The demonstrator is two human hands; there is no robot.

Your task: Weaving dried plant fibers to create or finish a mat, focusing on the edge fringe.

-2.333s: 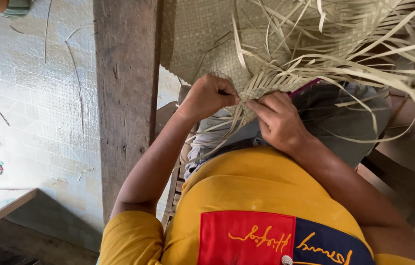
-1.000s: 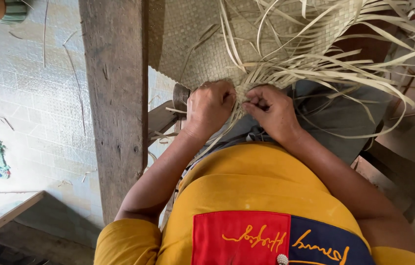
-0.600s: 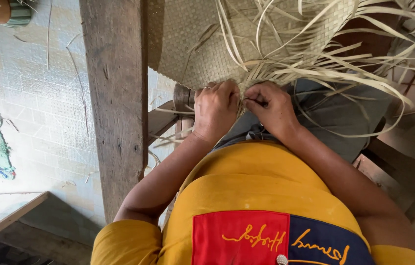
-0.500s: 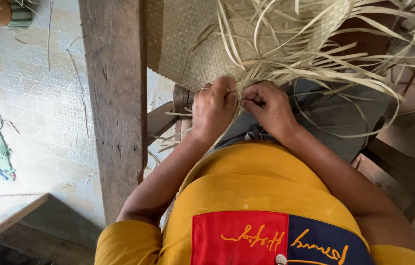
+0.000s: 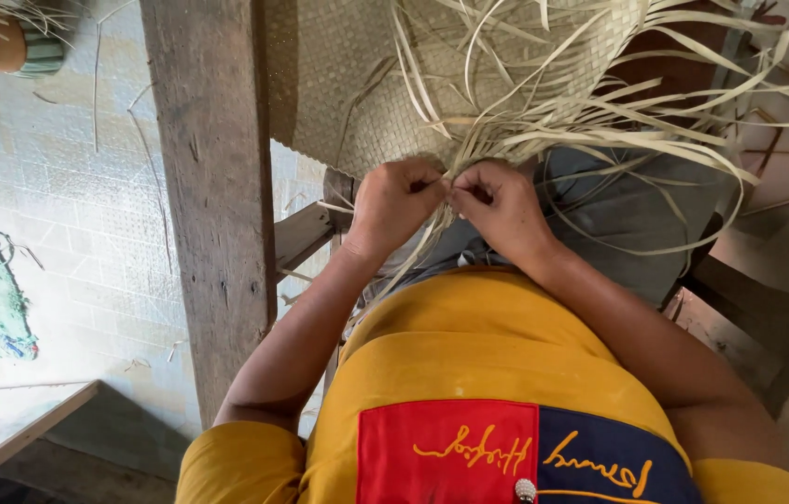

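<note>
While both pinch strips: left hand | right hand | woven mat just above.

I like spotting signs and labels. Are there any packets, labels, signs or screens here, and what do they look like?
No packets, signs or screens show.
Shirt patch: on the yellow shirt, bottom middle; a rectangle, red half beside dark blue half, with yellow stitched script.
Button: small, round, pale, at the patch's lower edge.
Both hands, left hand and right hand, pinch pale weaving strips above it.
</note>
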